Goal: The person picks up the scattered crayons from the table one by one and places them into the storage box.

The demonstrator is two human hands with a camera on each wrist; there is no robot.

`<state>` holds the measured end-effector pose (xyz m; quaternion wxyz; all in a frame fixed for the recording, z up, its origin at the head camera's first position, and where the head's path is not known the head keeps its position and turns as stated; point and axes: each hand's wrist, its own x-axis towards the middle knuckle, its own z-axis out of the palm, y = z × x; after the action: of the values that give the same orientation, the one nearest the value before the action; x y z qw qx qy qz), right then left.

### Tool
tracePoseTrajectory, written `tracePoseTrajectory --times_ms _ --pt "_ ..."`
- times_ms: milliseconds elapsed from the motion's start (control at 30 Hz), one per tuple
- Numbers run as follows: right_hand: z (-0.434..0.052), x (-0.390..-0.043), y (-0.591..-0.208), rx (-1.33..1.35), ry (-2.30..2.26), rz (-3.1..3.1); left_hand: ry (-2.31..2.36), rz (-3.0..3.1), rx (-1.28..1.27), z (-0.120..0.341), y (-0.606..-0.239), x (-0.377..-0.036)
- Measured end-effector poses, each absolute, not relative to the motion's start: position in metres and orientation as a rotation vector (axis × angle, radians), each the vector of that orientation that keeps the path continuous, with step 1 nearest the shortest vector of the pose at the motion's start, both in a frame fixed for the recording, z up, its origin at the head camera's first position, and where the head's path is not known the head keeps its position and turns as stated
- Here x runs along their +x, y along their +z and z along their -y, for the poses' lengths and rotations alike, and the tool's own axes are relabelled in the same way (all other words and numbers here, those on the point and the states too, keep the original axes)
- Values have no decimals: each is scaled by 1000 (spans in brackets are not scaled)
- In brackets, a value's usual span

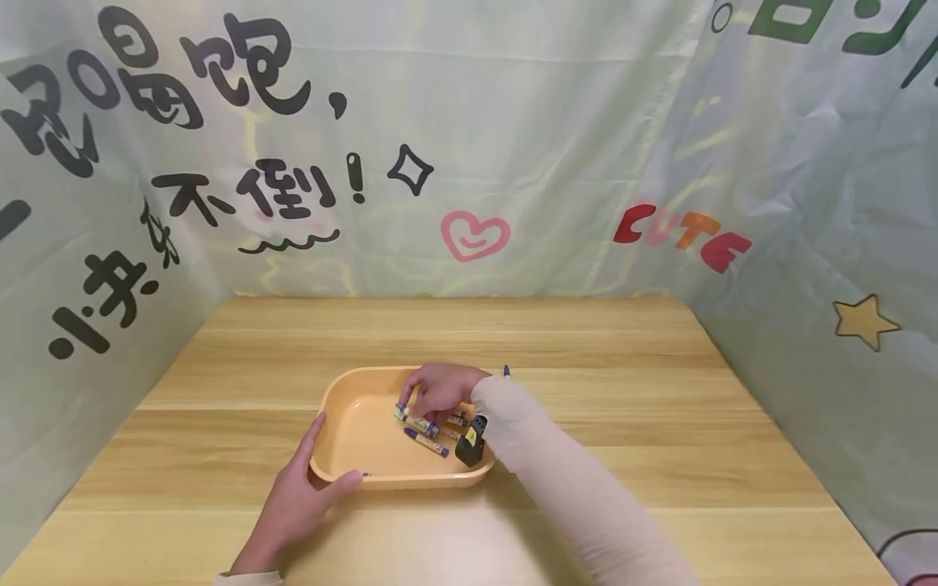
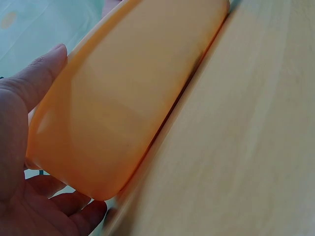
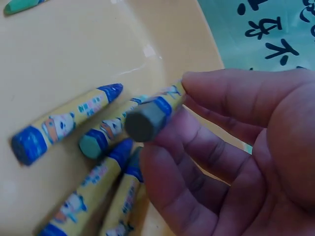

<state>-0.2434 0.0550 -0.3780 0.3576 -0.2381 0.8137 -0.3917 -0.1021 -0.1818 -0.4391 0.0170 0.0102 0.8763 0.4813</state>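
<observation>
The left hand (image 1: 296, 496) grips the tray's (image 1: 344, 423) near-left corner, steadying it, while the right hand (image 1: 440, 391) pinches 1 crayon (image 3: 150, 115) above the others.

Tray (image 1: 344, 423): smooth plastic, semi-gloss, w/ light glints. Table (image 1: 630, 391): wood-grain, satin sheen, brightest at 6 o'clock. Crayons (image 3: 64, 123): waxy, matt tips, glossy printed paper wraps. Backdrop (image 1: 557, 122): thin creased cloth. Sleeve (image 1: 572, 488): matt knit fabric.
</observation>
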Motion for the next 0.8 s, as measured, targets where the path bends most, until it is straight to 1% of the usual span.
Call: tracePoseTrajectory --times_ms 333,800 --pt "-38 -240 -382 -643 -835 -2150 1458 -2731 15 183 -438 -102" --pt "-29 -229 -379 -624 -785 -2143 1455 -2737 10 183 -439 -102"
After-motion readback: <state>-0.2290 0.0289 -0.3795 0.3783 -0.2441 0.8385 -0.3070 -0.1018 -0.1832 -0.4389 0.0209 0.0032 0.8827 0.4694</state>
